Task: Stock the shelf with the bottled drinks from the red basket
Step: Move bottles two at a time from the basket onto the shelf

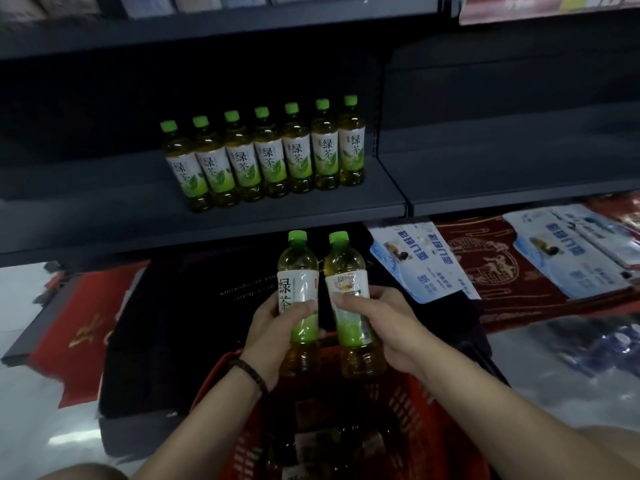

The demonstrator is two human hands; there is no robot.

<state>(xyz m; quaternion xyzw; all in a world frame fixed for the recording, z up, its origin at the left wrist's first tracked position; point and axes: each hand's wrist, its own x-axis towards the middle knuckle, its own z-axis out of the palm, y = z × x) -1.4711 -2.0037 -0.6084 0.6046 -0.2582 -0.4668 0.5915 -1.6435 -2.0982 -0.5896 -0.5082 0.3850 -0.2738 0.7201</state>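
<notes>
My left hand (273, 337) grips a green tea bottle (298, 271) with a green cap, held upright above the red basket (426, 410). My right hand (384, 323) grips a second green tea bottle (346, 268) right beside it, label turned partly away. Both bottles are below the front edge of the dark shelf (277, 216). On that shelf stands a row of several identical green tea bottles (266, 157), running from the middle to the right divider. More bottles lie dim in the basket bottom (329, 441).
The shelf left of the row (86, 188) and the neighbouring shelf bay (519, 168) are bare. Below are red and black flat boxes (104, 323), blue-and-white packets (415, 261) and a red patterned item (495, 268). An upper shelf (225, 22) carries goods.
</notes>
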